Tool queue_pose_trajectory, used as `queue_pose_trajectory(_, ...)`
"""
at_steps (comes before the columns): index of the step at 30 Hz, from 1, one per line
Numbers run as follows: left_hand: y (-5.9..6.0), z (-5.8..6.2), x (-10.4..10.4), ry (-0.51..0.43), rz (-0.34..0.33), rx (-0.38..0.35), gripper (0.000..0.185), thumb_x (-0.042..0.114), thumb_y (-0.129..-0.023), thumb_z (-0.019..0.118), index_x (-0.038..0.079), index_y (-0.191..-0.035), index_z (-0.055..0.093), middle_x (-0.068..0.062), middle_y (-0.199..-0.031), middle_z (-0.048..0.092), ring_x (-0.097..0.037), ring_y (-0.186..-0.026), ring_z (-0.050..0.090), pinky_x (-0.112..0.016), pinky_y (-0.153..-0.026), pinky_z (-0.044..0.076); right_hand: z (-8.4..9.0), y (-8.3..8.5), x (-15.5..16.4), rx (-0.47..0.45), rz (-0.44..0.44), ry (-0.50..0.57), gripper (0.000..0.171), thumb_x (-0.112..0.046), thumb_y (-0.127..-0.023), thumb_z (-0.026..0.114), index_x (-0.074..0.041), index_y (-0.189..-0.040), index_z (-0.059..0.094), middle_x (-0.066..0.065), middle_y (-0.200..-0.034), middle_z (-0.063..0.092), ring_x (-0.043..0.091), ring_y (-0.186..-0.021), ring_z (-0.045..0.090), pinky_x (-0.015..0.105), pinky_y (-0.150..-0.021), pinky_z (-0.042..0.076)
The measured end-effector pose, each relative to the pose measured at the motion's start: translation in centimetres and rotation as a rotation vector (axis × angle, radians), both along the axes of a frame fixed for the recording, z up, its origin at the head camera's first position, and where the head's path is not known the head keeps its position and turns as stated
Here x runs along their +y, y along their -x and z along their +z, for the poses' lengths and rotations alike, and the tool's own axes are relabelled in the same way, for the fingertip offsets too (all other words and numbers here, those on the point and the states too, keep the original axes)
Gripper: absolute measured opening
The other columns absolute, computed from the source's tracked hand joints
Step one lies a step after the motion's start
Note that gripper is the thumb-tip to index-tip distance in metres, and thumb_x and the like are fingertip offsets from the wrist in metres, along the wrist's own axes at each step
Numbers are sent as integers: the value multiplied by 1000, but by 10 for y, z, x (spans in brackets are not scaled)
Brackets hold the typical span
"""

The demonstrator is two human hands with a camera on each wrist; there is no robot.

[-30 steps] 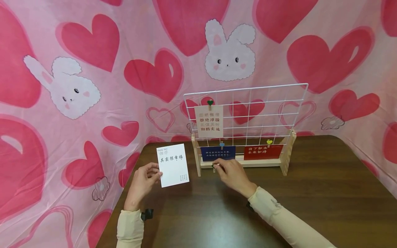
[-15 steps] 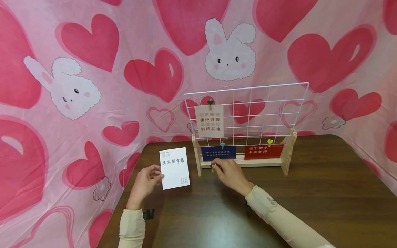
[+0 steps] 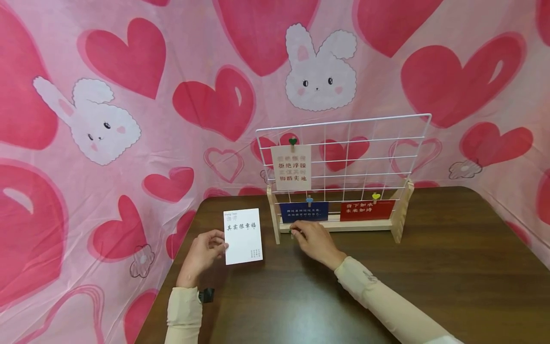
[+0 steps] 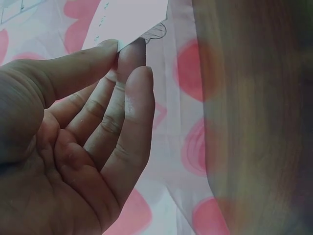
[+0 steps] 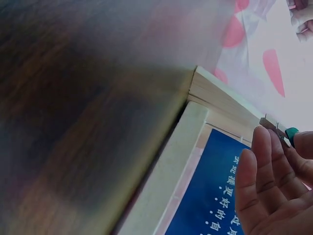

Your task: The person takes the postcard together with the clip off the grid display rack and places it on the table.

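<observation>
My left hand (image 3: pixel 215 247) pinches the left edge of a white card (image 3: pixel 243 236) with black writing, upright just above the brown table (image 3: pixel 451 277). In the left wrist view the thumb and fingers (image 4: pixel 124 73) close on the card's corner (image 4: pixel 132 19). My right hand (image 3: pixel 297 232) is at the wooden base (image 3: pixel 356 224) of a white wire grid rack (image 3: pixel 369 153), below a blue card (image 3: pixel 304 211). In the right wrist view its fingertips (image 5: pixel 261 147) pinch a small wooden clip (image 5: pixel 281 133) with a green head, beside the blue card (image 5: pixel 215 196).
On the rack hang a pale card (image 3: pixel 290 167) under a green heart clip, the blue card under a blue clip, and a red card (image 3: pixel 367 210) under a yellow clip. A pink heart-and-bunny cloth (image 3: pixel 107 124) walls the table on the left and back.
The left hand has lowered the white card slightly toward the table. The right hand has stayed at the rack's base, edging a little to the left.
</observation>
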State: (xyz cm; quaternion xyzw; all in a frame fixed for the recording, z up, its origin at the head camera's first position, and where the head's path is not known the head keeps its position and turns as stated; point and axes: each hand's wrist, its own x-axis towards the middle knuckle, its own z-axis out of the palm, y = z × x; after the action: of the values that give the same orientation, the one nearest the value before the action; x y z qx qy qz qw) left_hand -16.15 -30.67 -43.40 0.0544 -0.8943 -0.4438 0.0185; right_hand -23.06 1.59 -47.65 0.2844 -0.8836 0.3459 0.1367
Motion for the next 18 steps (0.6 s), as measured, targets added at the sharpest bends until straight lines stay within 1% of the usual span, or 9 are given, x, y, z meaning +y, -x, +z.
queue_pose_trajectory(4, 2, -4, -1, -4, -15, -25, 19, -2, -93, 72, -5, -112, 68, -17, -94, 74, -19, -77, 70, -38, -74, 64, -4, 3, -3, -22, 0, -6, 13, -15, -100, 67, -10, -105, 78, 1, -95, 79, 16, -81, 70, 38, -73, 56)
queue_pose_trajectory(9, 5, -9, -4, -9, -42, -46, 16, 0, -94, 73, -5, -109, 68, -16, -93, 74, -20, -77, 70, -37, -73, 64, -9, 8, -7, -56, -4, -10, 14, -16, -101, 67, -9, -107, 78, 3, -98, 79, 18, -84, 70, 41, -77, 57)
queue_pose_trajectory(12, 8, -13, -5, -7, -57, -58, 16, 0, -94, 73, -5, -108, 68, -15, -92, 73, -21, -77, 70, -38, -73, 64, -13, 12, -10, -66, 3, -15, 14, -15, -101, 66, -9, -106, 78, 3, -99, 79, 17, -83, 69, 40, -77, 56)
queue_pose_trajectory(18, 14, -16, -5, -10, -71, -75, 18, -1, -93, 72, -6, -109, 67, -14, -89, 73, -19, -76, 69, -40, -73, 64, -18, 21, -16, -53, 18, -12, 11, -13, -100, 68, -10, -102, 78, 4, -95, 79, 15, -80, 67, 37, -74, 55)
